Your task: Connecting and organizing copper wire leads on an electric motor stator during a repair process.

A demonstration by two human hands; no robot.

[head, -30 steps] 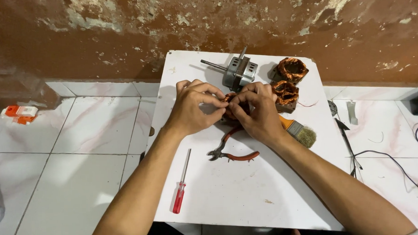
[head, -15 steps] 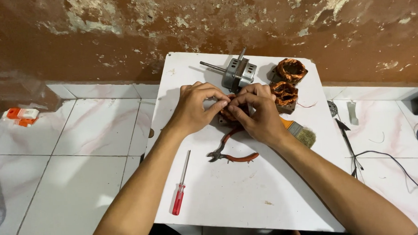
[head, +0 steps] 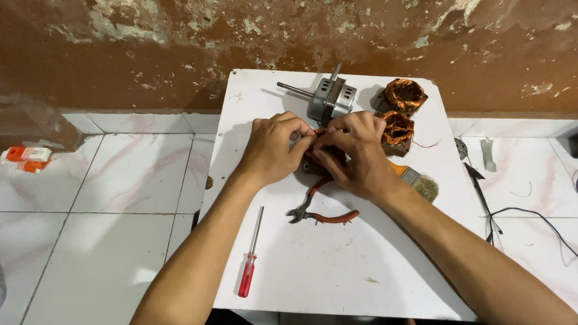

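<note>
On white board: 2 copper coils, 1 screwdriver, 1 pliers.

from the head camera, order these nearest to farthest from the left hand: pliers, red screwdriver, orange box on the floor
Measured from the left hand:
1. Pliers, on the white board just below both hands.
2. Red screwdriver, lower on the board, beside the left forearm.
3. Orange box, far left on the tiled floor.
</note>
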